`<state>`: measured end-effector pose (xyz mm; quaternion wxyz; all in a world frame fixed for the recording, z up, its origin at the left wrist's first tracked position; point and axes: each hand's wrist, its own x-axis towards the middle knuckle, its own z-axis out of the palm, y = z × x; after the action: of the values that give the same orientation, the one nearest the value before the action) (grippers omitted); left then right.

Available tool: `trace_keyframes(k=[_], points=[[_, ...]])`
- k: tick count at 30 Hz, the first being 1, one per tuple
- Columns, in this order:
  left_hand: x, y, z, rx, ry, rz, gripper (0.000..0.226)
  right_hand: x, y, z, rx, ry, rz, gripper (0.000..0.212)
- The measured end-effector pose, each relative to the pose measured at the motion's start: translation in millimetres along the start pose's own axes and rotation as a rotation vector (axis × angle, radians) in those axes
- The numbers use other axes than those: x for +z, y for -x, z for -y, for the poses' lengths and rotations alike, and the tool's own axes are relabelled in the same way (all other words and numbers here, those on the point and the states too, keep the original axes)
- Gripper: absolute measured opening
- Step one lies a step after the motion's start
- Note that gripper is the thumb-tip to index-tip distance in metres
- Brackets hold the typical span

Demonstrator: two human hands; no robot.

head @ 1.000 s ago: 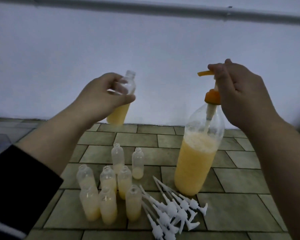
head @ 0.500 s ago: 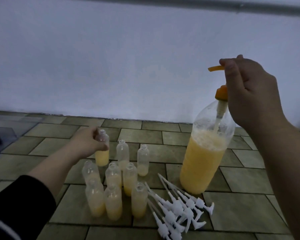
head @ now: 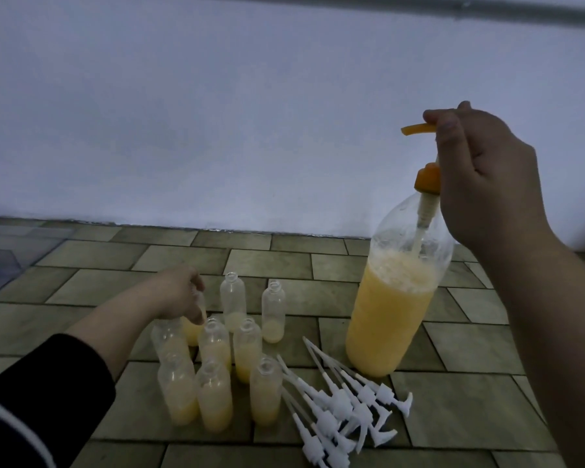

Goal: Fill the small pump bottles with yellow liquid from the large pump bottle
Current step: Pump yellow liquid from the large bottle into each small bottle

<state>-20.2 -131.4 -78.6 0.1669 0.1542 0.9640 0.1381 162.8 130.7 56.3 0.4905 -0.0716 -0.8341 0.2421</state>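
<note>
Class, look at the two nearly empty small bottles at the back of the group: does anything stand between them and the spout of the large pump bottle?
Nothing visible does. The two back bottles stand apart from the spout; only bare floor lies between.

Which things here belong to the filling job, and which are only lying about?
For the job:
- large pump bottle, right hand on its orange pump
- small bottles standing on the floor
- small bottle gripped by the left hand

Lying about:
- white pump tops in a heap
- tiled floor
</note>
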Motion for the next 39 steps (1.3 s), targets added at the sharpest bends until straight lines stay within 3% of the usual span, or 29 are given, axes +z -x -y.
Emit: trace_keyframes(k=[6, 12, 16, 21, 24, 28, 31, 34, 36, 39], points=[[-6, 0, -18, 0.133, 0.117, -0.127, 0.071, 1, 1, 2, -0.031, -0.01, -0.006, 0.038], [-5, -5, -47, 0.119, -0.1, 0.005, 0.075, 1, 0, -1, -0.015, -0.002, -0.013, 0.037], [4, -13, -52, 0.095, -0.118, -0.009, 0.065, 1, 0, -1, -0.024, 0.025, 0.007, 0.037], [-13, -6, -53, 0.123, -0.072, -0.143, 0.053, -3, -3, 1, -0.016, 0.069, 0.096, 0.038], [-49, 11, -52, 0.19, 0.097, -0.339, 0.041, -16, -11, 1, 0.015, 0.088, 0.203, 0.041], [-87, 36, -61, 0.34, 0.671, -0.481, 0.037, -25, -16, -3, 0.032, 0.091, 0.264, 0.047], [-86, 52, -91, 0.561, 1.19, -0.409, 0.029, -19, -9, -5, 0.0, 0.066, 0.232, 0.042], [-72, 66, -127, 0.682, 1.509, -0.26, 0.025, -13, -5, -5, -0.013, 0.011, 0.161, 0.041], [-65, 71, -144, 0.752, 1.52, -0.148, 0.033, -10, -4, -5, -0.013, -0.005, 0.143, 0.04], [-58, 74, -159, 0.761, 1.134, -0.129, 0.039, -7, -4, -7, -0.026, -0.021, 0.126, 0.038]])
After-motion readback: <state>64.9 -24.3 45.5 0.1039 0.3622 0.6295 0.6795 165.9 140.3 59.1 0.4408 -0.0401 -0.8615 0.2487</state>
